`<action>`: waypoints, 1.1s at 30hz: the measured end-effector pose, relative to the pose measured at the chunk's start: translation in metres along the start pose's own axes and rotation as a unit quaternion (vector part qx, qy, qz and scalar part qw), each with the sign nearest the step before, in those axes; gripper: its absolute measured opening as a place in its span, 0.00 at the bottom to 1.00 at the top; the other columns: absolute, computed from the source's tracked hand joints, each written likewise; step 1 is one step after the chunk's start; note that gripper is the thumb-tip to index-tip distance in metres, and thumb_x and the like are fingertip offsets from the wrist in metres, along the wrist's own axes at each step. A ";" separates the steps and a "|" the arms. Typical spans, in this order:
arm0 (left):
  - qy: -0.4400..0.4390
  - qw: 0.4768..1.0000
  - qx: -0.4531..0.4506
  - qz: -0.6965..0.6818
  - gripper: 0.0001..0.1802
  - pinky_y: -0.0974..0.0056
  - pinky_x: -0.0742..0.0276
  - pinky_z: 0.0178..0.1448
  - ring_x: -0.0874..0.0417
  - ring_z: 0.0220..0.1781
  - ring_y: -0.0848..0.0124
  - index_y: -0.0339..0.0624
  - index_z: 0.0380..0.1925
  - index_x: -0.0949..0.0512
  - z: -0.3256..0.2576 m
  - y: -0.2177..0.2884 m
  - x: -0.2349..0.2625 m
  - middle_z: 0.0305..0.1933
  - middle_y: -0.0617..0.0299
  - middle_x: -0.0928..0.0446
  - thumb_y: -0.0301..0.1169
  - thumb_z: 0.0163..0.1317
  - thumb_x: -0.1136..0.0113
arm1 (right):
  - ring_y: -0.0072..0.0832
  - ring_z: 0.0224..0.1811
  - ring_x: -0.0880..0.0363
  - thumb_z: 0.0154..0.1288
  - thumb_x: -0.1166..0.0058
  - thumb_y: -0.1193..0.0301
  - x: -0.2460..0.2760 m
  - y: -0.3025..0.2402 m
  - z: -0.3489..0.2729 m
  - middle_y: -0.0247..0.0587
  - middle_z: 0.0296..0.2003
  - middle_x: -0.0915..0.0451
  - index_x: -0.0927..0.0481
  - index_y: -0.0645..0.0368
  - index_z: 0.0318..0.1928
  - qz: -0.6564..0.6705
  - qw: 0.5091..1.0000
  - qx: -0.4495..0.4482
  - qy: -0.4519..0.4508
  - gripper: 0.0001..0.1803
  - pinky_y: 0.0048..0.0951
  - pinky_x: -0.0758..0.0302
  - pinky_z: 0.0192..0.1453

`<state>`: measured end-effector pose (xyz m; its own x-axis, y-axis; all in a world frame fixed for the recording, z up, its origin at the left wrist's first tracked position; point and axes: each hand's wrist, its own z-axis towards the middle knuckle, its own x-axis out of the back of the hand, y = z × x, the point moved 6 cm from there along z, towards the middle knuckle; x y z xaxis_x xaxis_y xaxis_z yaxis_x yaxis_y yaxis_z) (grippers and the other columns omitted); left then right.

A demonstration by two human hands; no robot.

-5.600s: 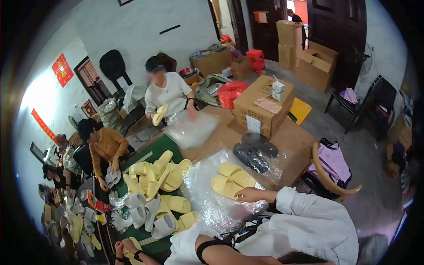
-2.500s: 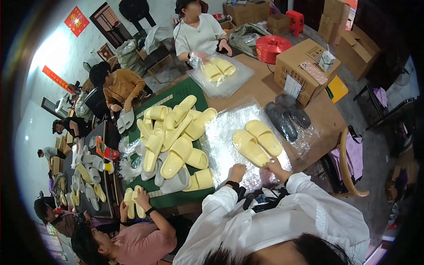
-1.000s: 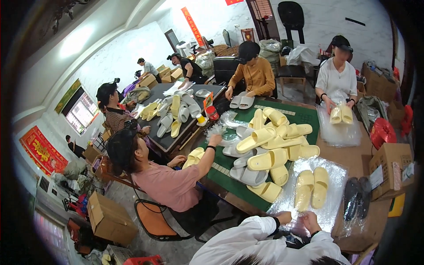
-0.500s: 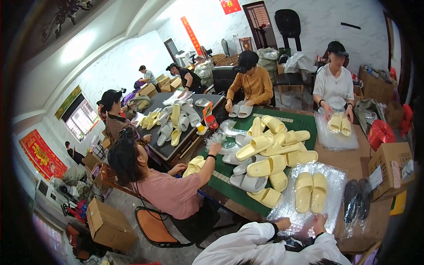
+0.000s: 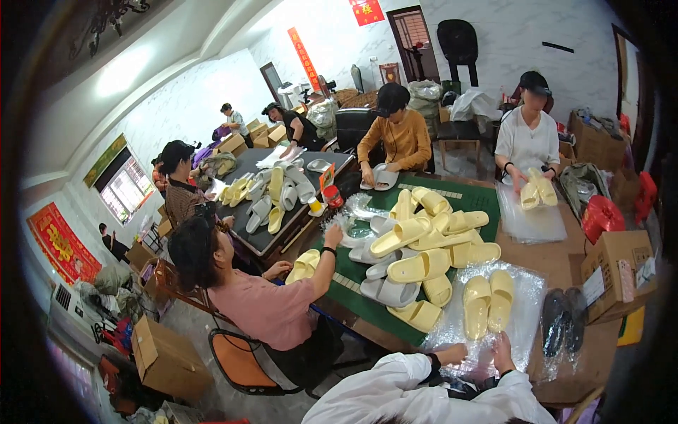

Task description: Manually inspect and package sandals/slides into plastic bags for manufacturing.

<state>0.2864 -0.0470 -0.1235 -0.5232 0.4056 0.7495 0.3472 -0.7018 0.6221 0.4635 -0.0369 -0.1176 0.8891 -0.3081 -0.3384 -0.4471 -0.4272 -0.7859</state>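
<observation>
A pair of pale yellow slippers [image 5: 489, 308] lies side by side on a stack of clear plastic bags [image 5: 524, 300], toes pointing away from me. The right slipper sits slightly farther forward than the left. At the near left edge of the stack is my left hand [image 5: 450, 355], its fingers closed at the plastic. My right hand [image 5: 503, 352] is just below the right slipper's heel, fingers pinched on a clear bag's near edge. Whether the slippers are partly inside that bag is hard to tell through the glare. White sleeves cover both my forearms.
A heap of yellow and grey slippers [image 5: 420, 258] covers the green mat [image 5: 489, 201] ahead. Dark slippers in clear plastic [image 5: 563, 321] and a cardboard box [image 5: 619, 278] are on the right. Co-workers in pink [image 5: 261, 311], ochre [image 5: 395, 138] and white [image 5: 528, 138] handle slippers around the table.
The right slipper has slid slightly forward, and my right hand has moved forward with it. Across the table, the co-worker in white has raised and tilted a yellow pair. The whole view has shifted slightly.
</observation>
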 end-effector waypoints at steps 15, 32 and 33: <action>0.123 0.616 0.221 -0.746 0.10 0.59 0.33 0.59 0.29 0.53 0.56 0.36 0.41 0.39 0.141 0.108 0.131 0.47 0.49 0.31 0.29 0.64 0.62 | 0.15 0.18 0.37 0.64 0.57 0.65 -0.018 -0.144 -0.134 0.30 0.16 0.35 0.32 0.59 0.21 -0.125 0.954 0.250 0.110 0.16 0.18 0.41 0.21; -0.285 0.758 0.335 -0.481 0.09 0.69 0.26 0.40 0.23 0.35 0.71 0.35 0.38 0.28 0.088 0.188 0.054 0.35 0.58 0.25 0.27 0.58 0.51 | 0.42 0.50 0.32 0.62 0.58 0.53 0.008 -0.042 -0.058 0.52 0.51 0.34 0.38 0.57 0.55 0.279 0.940 -0.151 -0.123 0.27 0.46 0.34 0.52; -0.272 0.766 0.322 -0.485 0.08 0.70 0.27 0.40 0.24 0.34 0.72 0.36 0.36 0.28 0.084 0.189 0.051 0.34 0.60 0.25 0.26 0.58 0.50 | 0.42 0.50 0.32 0.62 0.58 0.53 0.009 -0.033 -0.055 0.52 0.51 0.34 0.38 0.57 0.55 0.281 0.941 -0.147 -0.120 0.27 0.46 0.34 0.52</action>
<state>0.3904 -0.1102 0.0517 -0.4382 0.8597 -0.2625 0.4033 0.4490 0.7973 0.4807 -0.0720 -0.0667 0.4842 -0.3707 -0.7925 -0.8300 -0.4814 -0.2819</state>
